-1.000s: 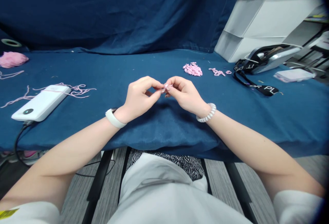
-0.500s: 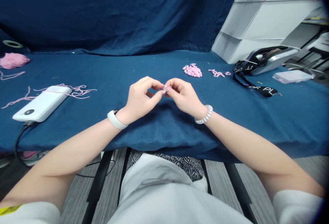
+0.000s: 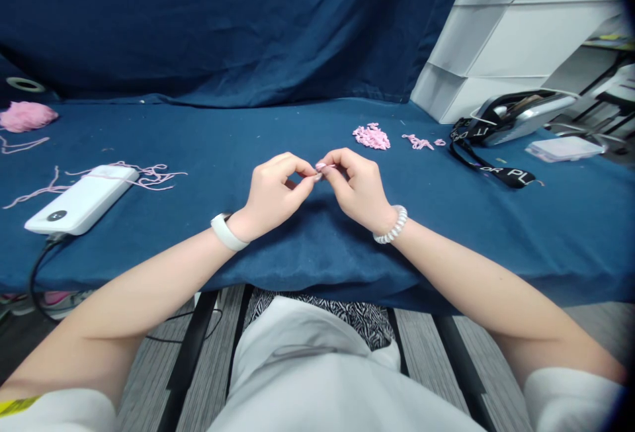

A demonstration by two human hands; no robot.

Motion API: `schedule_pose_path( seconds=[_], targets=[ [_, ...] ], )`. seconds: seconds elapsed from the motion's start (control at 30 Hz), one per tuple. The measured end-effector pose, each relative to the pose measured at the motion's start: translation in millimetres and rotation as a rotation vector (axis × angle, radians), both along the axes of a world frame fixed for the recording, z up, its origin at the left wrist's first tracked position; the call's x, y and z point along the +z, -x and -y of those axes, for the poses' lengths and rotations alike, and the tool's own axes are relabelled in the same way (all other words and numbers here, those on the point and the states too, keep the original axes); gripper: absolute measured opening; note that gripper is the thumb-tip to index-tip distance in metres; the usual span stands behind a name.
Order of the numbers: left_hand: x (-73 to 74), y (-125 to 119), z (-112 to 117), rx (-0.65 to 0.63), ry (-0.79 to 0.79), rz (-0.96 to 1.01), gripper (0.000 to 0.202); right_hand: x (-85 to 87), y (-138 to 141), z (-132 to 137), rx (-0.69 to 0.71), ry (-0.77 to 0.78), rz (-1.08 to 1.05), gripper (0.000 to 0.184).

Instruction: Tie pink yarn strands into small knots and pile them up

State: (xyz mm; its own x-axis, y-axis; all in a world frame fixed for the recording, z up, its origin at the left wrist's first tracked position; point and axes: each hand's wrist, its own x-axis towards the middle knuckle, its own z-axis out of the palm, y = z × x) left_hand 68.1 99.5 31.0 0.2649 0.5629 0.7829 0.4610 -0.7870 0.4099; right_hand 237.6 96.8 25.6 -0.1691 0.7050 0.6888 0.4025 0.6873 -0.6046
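Short pink yarn strand [image 3: 328,167] at frame centre, pinched in the fingertips of the left hand [image 3: 274,186] and right hand [image 3: 356,187]. Both grips closed on it, hands almost touching, though fingers hide most of the strand. Risk: it's thin and short, so a loose pinch or sharp tug could drop it onto the blue cloth [image 3: 149,250] — easily lost there.

A white rectangular power bank [image 3: 82,199] lies on the left of the blue cloth-covered table [image 3: 307,260]. A heap of pink yarn snippets [image 3: 372,136] sits further back near the middle, with a black lanyard [image 3: 491,171] to its right.
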Motion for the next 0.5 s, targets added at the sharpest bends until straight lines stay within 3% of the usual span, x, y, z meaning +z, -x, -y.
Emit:
schedule_pose_path(
  seconds=[0.13,0.33,0.5],
  targets=[
    [0.7,0.1,0.9,0.012,0.015,0.085,0.007,-1.3,0.6,-0.4,-0.005,-0.073,0.045,0.011],
    [2.4,0.3,-0.6,0.004,-0.077,0.008,0.002,-4.3,0.1,-4.3,-0.030,-0.181,0.049,0.009],
    [-0.2,-0.5,-1.0,0.004,-0.089,0.014,0.004,-5.5,1.5,-4.0,-0.032,-0.183,0.024,0.012]
  ],
)
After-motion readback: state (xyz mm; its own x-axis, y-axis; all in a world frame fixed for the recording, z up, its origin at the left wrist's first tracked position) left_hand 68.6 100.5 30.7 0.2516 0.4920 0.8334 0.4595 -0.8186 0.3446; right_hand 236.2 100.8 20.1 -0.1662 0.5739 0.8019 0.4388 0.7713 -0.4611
